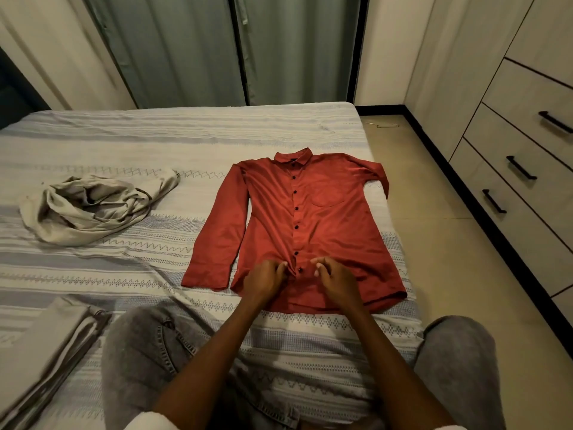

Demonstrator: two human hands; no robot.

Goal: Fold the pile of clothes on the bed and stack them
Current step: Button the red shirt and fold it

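Note:
A red long-sleeved shirt (313,218) with black buttons lies front up on the bed, collar away from me, sleeves down along its sides. My left hand (263,279) pinches the shirt's fabric just left of the lowest button. My right hand (335,279) hovers with curled fingers just right of the button strip, fingertips at the cloth. A crumpled beige garment (90,209) lies loose to the left. A stack of folded beige clothes (43,352) sits at the near left.
The bed (155,144) has a striped, patterned cover and ends at the right beside a tiled floor (449,243). A drawer unit with black handles (521,169) lines the right wall. Grey curtains (217,48) hang behind. My knees in grey jeans (145,352) rest on the bed.

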